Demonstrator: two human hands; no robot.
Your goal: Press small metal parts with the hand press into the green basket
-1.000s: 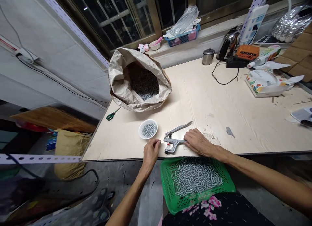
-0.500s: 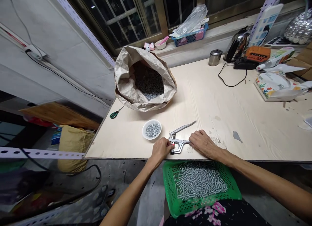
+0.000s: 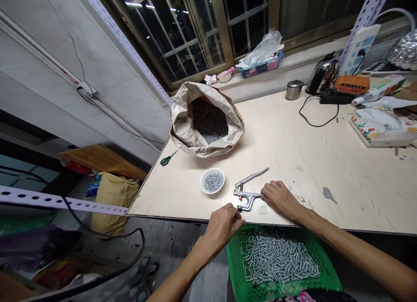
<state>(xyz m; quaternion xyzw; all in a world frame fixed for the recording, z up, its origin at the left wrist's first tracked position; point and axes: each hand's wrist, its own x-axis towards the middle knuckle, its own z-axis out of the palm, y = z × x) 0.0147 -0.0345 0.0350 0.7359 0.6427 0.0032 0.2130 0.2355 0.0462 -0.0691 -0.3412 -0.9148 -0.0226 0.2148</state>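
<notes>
Silver snap-fastener pliers point(image 3: 249, 199) lie on the table, with the upper handle raised away from the lower one and a small red part near the jaw. My right hand point(image 3: 279, 198) rests on the table, fingers closed over the end of the lower handle. My left hand point(image 3: 224, 221) is at the table's front edge, just below the pliers' jaw, with its fingers curled together; whatever they may hold is hidden. Under that edge sits a green basket point(image 3: 235, 263) full of short metal screw-like pieces point(image 3: 280, 256). A white bowl point(image 3: 202, 187) of small silvery pieces point(image 3: 213, 182) stands left of the pliers.
Behind the bowl stands a large open paper sack point(image 3: 182, 139) with dark metal pieces inside. Green-handled scissors point(image 3: 166, 160) lie near the table's left edge. Farther right are a metal canister point(image 3: 294, 90), an orange battery point(image 3: 352, 84) and a tissue pack point(image 3: 381, 124).
My left hand has drawn back from the pliers' jaw toward the table's front edge. My right hand stays on the handle. The whole view has shifted, so things appear lower and farther right.
</notes>
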